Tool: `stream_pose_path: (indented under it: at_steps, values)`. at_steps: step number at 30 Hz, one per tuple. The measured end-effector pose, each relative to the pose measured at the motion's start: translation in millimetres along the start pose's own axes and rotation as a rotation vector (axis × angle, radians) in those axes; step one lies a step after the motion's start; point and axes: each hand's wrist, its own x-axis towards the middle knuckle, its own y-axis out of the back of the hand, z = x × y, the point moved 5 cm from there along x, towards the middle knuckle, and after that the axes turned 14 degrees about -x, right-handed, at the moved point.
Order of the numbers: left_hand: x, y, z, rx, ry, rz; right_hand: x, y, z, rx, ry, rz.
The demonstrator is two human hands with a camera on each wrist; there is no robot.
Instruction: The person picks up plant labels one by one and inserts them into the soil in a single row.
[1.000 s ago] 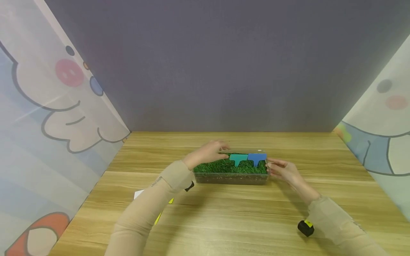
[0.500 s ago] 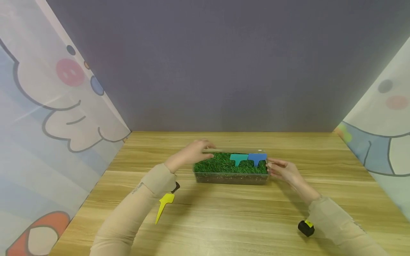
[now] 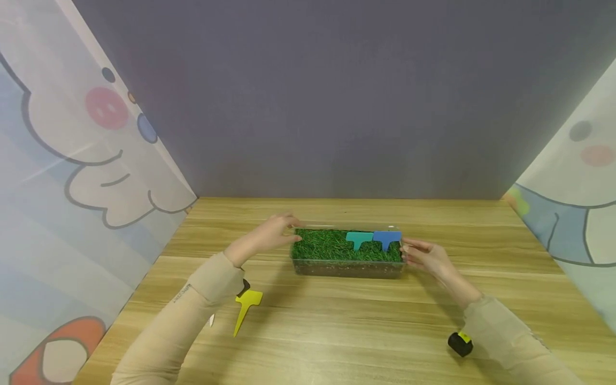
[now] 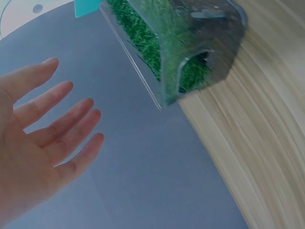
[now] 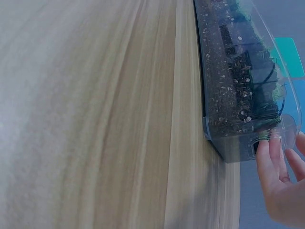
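A long clear plastic planter box [image 3: 347, 269] holds dark soil and green artificial-looking grass [image 3: 322, 246]. A teal T-shaped plant label [image 3: 359, 237] and a blue plant label [image 3: 387, 236] stand side by side in its right half. My left hand [image 3: 269, 233] is at the box's left end, fingers spread and holding nothing; the left wrist view shows its palm apart from the end wall with the cut-out. At the opposite end, my right hand [image 3: 430, 259] touches the wall, fingertips at the handle cut-out [image 5: 261, 144].
On the wooden table [image 3: 337, 331], a yellow plant label [image 3: 247, 309] lies by the left sleeve, with a white tip [image 3: 212, 320] showing beside it. Straps with black camera parts sit at both wrists. A grey panel [image 3: 346, 107] rises behind; printed cartoon sheets [image 3: 96, 176] flank the table.
My left hand has moved left across the grass to the box's left end, uncovering the grass and the yellow label. My right hand stays at the right end.
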Motion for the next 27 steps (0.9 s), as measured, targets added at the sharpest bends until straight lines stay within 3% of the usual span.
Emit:
stream_pose_path:
  at_steps: [10, 16, 27]
  values:
    - [-22.9, 3.4, -11.3, 0.056, -0.019, -0.013, 3.2, 1.6, 5.2, 0.008, 0.019, -0.02]
    - [-36.5, 0.6, -18.5, 0.059, 0.031, -0.054, 6.7, 3.3, 10.8, -0.006, 0.003, -0.011]
    - [-54.5, -7.1, -22.9, 0.107, 0.074, -0.115, -1.4, -0.1, -0.9, -0.044, -0.014, 0.005]
